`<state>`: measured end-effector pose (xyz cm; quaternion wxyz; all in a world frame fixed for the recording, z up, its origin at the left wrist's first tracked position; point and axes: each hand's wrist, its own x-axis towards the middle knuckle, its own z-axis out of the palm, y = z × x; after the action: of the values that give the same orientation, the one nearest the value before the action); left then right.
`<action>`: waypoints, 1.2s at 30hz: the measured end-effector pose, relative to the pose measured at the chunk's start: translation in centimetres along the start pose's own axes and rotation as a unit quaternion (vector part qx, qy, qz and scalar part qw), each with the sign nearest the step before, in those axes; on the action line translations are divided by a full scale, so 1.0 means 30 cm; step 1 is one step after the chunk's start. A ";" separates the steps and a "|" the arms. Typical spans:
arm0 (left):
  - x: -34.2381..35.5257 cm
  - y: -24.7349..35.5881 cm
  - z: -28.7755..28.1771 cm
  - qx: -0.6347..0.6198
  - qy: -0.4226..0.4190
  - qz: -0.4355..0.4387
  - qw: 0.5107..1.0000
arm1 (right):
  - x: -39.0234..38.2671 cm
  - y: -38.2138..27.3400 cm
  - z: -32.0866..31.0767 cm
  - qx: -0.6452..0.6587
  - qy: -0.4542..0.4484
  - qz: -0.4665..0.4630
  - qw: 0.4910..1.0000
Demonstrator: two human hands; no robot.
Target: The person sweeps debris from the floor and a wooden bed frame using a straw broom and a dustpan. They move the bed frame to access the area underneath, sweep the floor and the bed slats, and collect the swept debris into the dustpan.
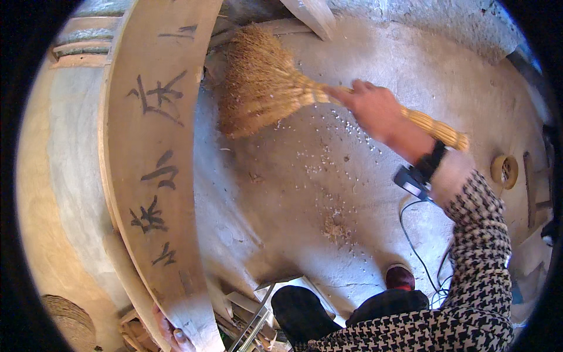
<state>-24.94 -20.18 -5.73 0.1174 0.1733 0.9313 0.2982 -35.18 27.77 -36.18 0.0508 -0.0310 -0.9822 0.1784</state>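
A straw broom (258,88) reaches across the upper part of the head view, its bristles fanned out to the left beside a long wooden board. My right hand (372,111) is closed round its handle, which sticks out past my wrist. Dark handwritten marks run along the face of the board (176,223), which stretches from the top of the view down to the lower left. At its lower end my left hand (170,331) grips the board's edge; only part of the hand shows.
White bits and crumbs of debris (337,229) are scattered over the bare floor (281,193). A roll of tape (504,171) lies at the right. Black cables (413,243) trail near my shoe (400,277). Wooden and metal pieces (252,320) stand beside my legs. A rough wall (434,29) rises behind.
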 end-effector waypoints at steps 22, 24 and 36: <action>0.096 0.091 0.015 0.137 0.020 -0.003 0.990 | -0.171 -0.069 0.051 0.146 -0.226 0.060 0.961; 0.083 0.074 0.012 0.117 0.038 -0.009 0.992 | -0.263 -0.084 0.000 0.166 -0.251 0.064 0.951; 0.068 0.054 0.006 0.107 0.045 -0.020 0.993 | -0.198 -0.189 -0.040 0.164 -0.166 0.004 0.972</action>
<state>-26.33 -18.06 -5.15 0.0626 0.1525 0.9654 0.2022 -29.39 22.41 -33.58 -0.1092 0.0036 -0.9341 0.3400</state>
